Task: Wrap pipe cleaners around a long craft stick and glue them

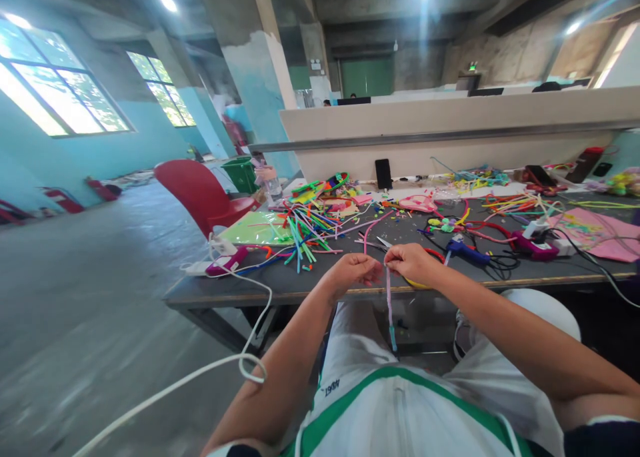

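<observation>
My right hand (404, 260) pinches the top of a pale pink fuzzy stem (389, 297), which hangs down past the table edge and ends in a teal part (393, 338). Just left of it, my left hand (361, 270) has its fingers curled together; whether anything small is between them is hidden. Behind my hands, a pink stem (367, 236) lies curved on the dark table (320, 280). Open scissor blades (384, 242) show beside my right fingers, with a yellow handle (417, 284) under my right wrist.
Many coloured stems (305, 230) pile up at the left. A blue glue gun (467, 252) and a purple power socket (535, 246) lie at the right. A phone (383, 174) leans at the back. A white cable (175, 390) runs off the left side, near a red chair (193, 194).
</observation>
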A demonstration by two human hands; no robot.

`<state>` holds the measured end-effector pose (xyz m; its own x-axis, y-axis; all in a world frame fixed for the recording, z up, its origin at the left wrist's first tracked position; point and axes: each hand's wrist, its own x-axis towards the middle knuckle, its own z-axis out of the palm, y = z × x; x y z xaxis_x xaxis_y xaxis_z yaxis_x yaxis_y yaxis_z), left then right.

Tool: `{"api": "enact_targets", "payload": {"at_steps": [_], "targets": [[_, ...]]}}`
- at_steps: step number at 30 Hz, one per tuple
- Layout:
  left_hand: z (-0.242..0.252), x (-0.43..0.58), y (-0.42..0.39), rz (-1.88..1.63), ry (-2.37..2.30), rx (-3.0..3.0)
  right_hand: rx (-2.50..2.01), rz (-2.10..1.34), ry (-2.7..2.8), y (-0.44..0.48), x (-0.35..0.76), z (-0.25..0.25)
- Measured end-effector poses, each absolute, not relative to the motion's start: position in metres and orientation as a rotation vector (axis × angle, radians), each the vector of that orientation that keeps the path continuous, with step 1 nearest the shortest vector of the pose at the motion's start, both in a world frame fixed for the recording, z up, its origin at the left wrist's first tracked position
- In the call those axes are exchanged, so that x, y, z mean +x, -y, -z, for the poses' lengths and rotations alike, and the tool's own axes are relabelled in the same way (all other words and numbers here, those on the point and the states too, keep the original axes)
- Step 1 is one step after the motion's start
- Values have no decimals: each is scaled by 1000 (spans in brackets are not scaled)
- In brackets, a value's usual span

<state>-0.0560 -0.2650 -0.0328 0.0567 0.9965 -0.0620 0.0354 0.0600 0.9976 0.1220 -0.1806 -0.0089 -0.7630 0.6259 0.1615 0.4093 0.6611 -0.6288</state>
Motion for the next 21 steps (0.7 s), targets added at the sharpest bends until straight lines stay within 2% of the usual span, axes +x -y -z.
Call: {"api": "enact_targets", "payload": {"at_steps": [9,21], "targets": [[31,-47,258,-1074,-1361,1389,-728,-742,2549,175,123,20],[40,-41,257,-1099,-1397,1296,-727,-752,2533,176,125,26]]}}
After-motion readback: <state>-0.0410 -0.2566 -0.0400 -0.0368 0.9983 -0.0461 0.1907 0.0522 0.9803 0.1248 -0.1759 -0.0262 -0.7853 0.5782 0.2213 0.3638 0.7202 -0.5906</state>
